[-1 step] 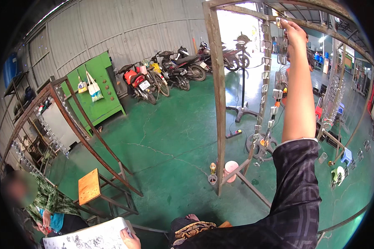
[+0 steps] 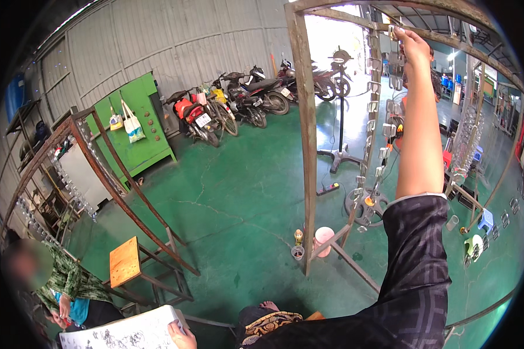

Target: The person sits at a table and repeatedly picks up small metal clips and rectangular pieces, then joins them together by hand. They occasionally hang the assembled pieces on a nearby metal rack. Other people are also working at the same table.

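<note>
My right arm reaches high to the wooden-looking frame [image 2: 300, 116]. Near its top bar, my right hand [image 2: 413, 46] is closed in a pinch on a small metal buckle [image 2: 392, 31]. Strings of similar metal buckles [image 2: 371, 107] hang below and beside it. Down at the lower edge, my left hand [image 2: 181, 335] grips the right rim of a white tray [image 2: 157, 321]. Many small dark pieces [image 2: 119, 338] lie scattered on that tray.
At the lower left a co-worker in a green patterned top [image 2: 70, 267] sits by the tray. A wooden-topped stool [image 2: 125, 262] and a rusty frame [image 2: 122, 198] stand nearby. Farther off are a green cabinet [image 2: 137, 122], motorbikes [image 2: 201, 116], a pink bucket [image 2: 324, 239] and a fan stand [image 2: 340, 157].
</note>
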The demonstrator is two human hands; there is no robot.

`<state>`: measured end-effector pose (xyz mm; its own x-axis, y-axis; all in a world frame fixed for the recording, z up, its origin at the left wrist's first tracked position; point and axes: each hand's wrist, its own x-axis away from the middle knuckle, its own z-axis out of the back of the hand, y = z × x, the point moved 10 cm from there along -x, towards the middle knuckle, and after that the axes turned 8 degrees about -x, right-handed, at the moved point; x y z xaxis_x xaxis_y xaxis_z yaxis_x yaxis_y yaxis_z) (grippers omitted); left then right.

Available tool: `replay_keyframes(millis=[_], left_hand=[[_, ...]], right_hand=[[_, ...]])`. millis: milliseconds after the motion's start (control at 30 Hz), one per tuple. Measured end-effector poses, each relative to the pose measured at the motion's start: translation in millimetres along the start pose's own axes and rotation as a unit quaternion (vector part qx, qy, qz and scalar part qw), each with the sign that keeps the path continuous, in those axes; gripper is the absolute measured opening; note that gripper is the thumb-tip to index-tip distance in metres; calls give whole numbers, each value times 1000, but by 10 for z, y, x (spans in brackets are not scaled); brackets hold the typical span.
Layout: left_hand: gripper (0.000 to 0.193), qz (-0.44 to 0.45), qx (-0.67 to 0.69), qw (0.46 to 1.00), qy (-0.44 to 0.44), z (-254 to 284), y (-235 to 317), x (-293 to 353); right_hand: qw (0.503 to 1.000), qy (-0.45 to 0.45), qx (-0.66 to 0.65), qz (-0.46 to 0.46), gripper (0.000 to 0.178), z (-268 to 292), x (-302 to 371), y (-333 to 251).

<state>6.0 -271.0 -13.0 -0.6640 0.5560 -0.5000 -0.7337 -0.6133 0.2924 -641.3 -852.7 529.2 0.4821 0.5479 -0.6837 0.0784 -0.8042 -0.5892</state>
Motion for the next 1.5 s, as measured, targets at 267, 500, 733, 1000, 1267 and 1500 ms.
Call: replay_keyframes(millis=[267,500,733,1000,1267,1500], left_hand=[[37,-148,-116,982,-33,-1415,-1364,251],[34,68,3,995,-69,-266,-356,1],[33,104,26,989,-100,-237,-246,-34],[30,25,3,999,-36,-123,-61,-57],[27,25,3,999,-48,-138,51,-127],[27,23,-18,999,-42,-41,43,-106]], right_hand=[[997,-72,-34,24,23,-296,-602,67],[996,-92,17,-8,19,-549,-570,256],[988,-149,32,-30,13,-760,-942,542],[984,-161,36,-64,8,-802,-1015,711],[987,-154,-42,-8,14,-697,-727,309],[990,-112,-23,-80,45,-282,-365,315]])
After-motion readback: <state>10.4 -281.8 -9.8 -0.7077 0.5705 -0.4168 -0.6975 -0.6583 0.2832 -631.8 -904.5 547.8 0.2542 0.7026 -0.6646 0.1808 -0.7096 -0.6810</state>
